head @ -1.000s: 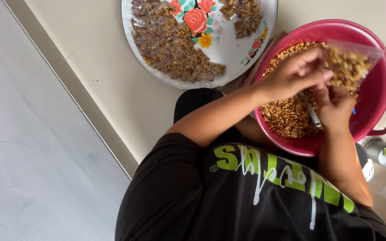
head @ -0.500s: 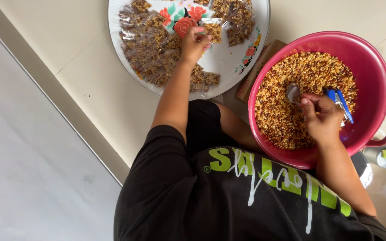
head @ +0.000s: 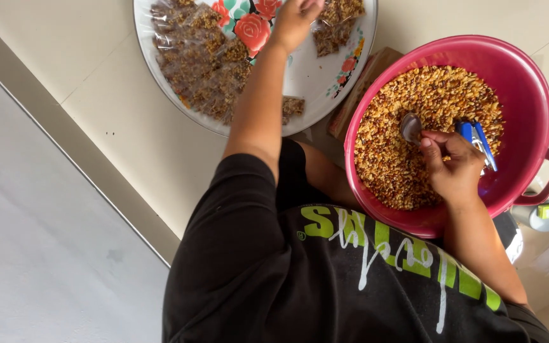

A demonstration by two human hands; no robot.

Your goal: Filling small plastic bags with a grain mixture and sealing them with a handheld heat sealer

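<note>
1. The pale tiled floor carries everything; a grey strip runs down its left side.
2. The pink bowl of brown bits sits on the right, as before.
3. The flowered tray of small filled packets is cut off at the top.
4. My left hand has reached further up the tray. Its fingers run off the top edge, so I cannot tell its grip.
5. My right hand stays in the bowl, closed around a spoon and a blue tool.
</note>
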